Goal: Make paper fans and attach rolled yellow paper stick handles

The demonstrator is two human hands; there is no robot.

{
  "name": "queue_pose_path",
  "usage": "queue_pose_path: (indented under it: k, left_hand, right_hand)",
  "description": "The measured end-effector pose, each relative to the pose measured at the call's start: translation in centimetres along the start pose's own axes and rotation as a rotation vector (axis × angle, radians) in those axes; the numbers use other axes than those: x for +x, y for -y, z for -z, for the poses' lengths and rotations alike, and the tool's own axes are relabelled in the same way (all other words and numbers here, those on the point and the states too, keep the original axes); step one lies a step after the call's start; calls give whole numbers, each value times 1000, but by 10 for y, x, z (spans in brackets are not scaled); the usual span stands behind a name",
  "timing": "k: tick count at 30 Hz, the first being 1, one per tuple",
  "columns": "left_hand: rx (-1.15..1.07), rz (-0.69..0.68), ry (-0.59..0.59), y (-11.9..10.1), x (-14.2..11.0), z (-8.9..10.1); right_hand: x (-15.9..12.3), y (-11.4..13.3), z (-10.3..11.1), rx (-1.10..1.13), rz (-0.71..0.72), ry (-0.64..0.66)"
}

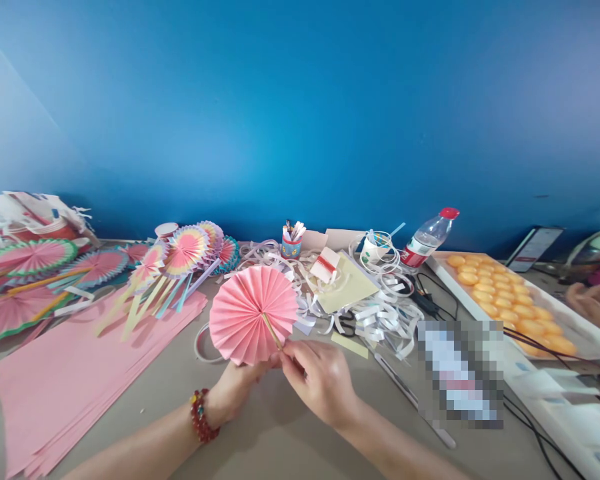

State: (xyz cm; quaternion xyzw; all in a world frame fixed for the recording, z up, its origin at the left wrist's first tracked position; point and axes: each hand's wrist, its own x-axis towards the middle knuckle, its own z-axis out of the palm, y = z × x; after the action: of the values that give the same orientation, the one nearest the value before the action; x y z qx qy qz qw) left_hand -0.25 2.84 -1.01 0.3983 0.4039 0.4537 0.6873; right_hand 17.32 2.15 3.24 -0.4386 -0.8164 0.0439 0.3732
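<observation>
A round pleated pink paper fan (235, 313) is held up over the table, its folds spreading from the centre. A thin wooden stick (270, 328) lies against it from the centre to the lower right edge. My right hand (323, 383) pinches the stick's lower end between thumb and fingers. My left hand (237, 392), with a beaded bracelet (203, 417) at the wrist, grips the fan's lower edge from below; its fingers are partly hidden behind the paper.
Pink paper sheets (85, 373) lie left, with finished fans (185, 250) behind. White paper strips (380, 327), a yellow sheet (347, 283) and a utility knife (415, 400) lie right. Beyond are a bottle (430, 237), a tray of orange balls (505, 293) and another person's hand (590, 303).
</observation>
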Motion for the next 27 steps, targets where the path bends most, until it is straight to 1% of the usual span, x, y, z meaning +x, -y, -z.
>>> queue_pose_path:
  k: [1,2,3,6,9,11,14,17,19,22,27]
  left_hand:
    - [-13,-11,-28,1,1,1]
    - [-32,-22,-29,2,1,1]
    - [-61,-33,-13,1,2,0]
    - [-146,-51,85,-4,3,-3]
    - [-136,-31,127,-8,3,-3]
    - [-99,-38,99,-8,2,-2]
    - [-74,-89,54,-7,3,0]
    - [-92,-119,64,-8,5,0]
    - [-107,-120,66,-10,6,1]
    - [-133,-138,28,-12,7,3]
    - [-194,-154,-29,-12,5,1]
  right_hand:
    - [0,0,0,-12,6,3]
    - [-1,0,-1,-17,6,10]
    - [-1,0,-1,-20,1,18]
    - [-2,-2,-3,-32,-6,16]
    - [-3,-5,-5,-32,4,-2]
    - [-4,-6,-6,-1,-10,16]
    - [-4,-6,-7,98,-49,32]
    - [-4,-5,-8,173,-75,25]
    - [-5,-6,-10,169,-97,56]
    - [-7,-7,-13,151,-127,130]
    - [-9,-7,-17,151,-91,178]
